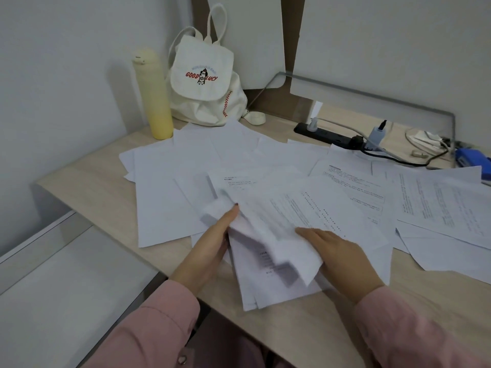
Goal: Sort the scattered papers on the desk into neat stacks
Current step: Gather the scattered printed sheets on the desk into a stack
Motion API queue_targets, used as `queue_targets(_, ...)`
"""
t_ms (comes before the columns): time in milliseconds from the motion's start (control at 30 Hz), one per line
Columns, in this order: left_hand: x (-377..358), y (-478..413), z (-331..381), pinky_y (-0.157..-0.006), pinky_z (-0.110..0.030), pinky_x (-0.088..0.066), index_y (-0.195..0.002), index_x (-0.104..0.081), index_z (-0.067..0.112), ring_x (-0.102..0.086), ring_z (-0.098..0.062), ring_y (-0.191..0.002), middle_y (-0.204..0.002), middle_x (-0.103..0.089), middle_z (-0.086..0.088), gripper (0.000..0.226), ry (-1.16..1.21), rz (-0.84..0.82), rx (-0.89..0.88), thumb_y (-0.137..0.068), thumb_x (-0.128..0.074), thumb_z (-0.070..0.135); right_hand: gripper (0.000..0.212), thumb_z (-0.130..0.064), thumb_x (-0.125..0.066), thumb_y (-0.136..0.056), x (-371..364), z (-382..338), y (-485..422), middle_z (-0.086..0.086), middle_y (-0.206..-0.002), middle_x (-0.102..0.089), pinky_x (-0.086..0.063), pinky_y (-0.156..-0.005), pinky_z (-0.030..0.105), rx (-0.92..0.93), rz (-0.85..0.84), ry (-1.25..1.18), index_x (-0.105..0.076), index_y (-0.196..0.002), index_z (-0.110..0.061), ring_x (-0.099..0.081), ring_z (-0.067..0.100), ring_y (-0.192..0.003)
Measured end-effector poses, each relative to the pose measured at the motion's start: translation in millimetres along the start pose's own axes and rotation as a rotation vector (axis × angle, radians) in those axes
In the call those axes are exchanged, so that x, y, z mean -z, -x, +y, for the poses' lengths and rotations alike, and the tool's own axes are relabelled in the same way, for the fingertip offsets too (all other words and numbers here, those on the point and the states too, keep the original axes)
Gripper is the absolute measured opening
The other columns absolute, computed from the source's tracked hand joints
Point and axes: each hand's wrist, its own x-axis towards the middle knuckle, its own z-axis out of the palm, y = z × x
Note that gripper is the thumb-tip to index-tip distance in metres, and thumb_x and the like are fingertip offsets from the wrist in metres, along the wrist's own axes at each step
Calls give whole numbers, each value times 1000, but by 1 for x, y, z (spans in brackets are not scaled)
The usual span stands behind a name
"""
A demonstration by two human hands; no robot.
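Across our pale wooden desk (87, 187) white printed sheets (353, 189) lie scattered from nine to three o'clock. Our left hand (215, 235) pinches a gathered bundle of white papers (268, 258), its long axis toward twelve; our right hand (337, 251), fingers together, presses flat beside it, nearer the loose pages.

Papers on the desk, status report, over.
Left hand gripping a sheet. Right hand flat on papers. Papers unsorted. Bottle, power strip at the edges.

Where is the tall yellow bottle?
In the head view, the tall yellow bottle stands far left on the wooden desk, beside the white canvas backpack.
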Motion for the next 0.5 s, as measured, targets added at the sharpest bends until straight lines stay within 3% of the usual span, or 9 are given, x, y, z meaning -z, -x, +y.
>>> queue_targets(33, 2, 0, 1, -103, -29, -39, -120, -62, 26, -59, -9, -115, -119, -67, 8, 42, -49, -9, -1, -88, -50, 50, 69, -3, -87, -32, 7, -1, -6, -1, -69, -71, -39, -34, 18, -24, 0, 53, -67, -97, -14, -65, 14, -51)
queue_targets(100, 4, 1, 2, -109, -31, -35, -116, -65, 28, -55, -8, -120, -126, -63, 7, 56, -160, -14, 3, -81, -43, 65, 48, -9, -82, -53, 26, -8, -22, -2, -60, -63, -18, -34, 17, -123, -91, 103, -63, -96, -13, -56, 16, -43)
queue_targets(167, 3, 3, 4, -112, -35, -33, -116, -64, 27, -52, -10, -121, -129, -59, 6, 65, -215, 0, 10, -73, -40, 69, 24, -16, -54, -85, 44, -23, -38, -1, -68, -57, -21, -41, 22, -237, -244, 39, -52, -109, -14, -48, 17, -51)
queue_targets(233, 1, 4, 5, -111, -33, -34, -119, -62, 24, -52, -11, -119, -126, -58, 7, 72, -257, 5, 18, -66, -40, 68, 7, -17, -40, -92, 48, -32, -55, -4, -62, -46, -28, -41, 22, -333, -272, -259, -46, -90, -13, -40, 12, -47)
queue_targets(300, -3, 4, 6, -104, -26, -38, -120, -61, 22, -54, -9, -113, -119, -59, 9, 77, -294, -7, 3, -60, -41, 67, 13, -16, -40, -92, 42, -42, -73, -4, -63, -52, -37, -36, 19, -459, -300, -607, -46, -80, -15, -48, 10, -39)
queue_targets(333, -4, 4, 6, -96, -19, -42, -118, -61, 23, -57, -4, -106, -113, -61, 12, 76, -301, -14, -7, -59, -43, 66, 9, -18, -42, -92, 39, -48, -81, -2, -68, -60, -42, -35, 19, -531, -325, -793, -50, -89, -14, -55, 11, -38)
queue_targets(400, -6, 3, 6, -74, -6, -45, -110, -61, 27, -56, 10, -90, -99, -60, 22, 60, -319, -27, -25, -64, -45, 62, 37, -30, -52, -91, 30, -57, -92, 9, -86, -68, -52, -43, 24, -645, -390, -1130, -47, -121, -8, -67, 18, -49)
queue_targets(433, -6, 2, 5, -73, -5, -45, -107, -61, 29, -56, 11, -88, -98, -60, 23, 53, -353, -32, -35, -69, -44, 61, 55, -39, -56, -88, 28, -61, -96, 14, -92, -69, -56, -50, 28, -681, -432, -1244, -40, -131, -9, -71, 22, -59)
queue_targets(500, -3, -2, 2, -90, -18, -47, -110, -63, 28, -60, 2, -99, -106, -65, 17, 57, -408, -24, -65, -69, -46, 64, 68, -49, -58, -84, 24, -68, -98, 16, -102, -68, -60, -65, 34, -671, -497, -1311, -34, -137, -15, -72, 26, -81)
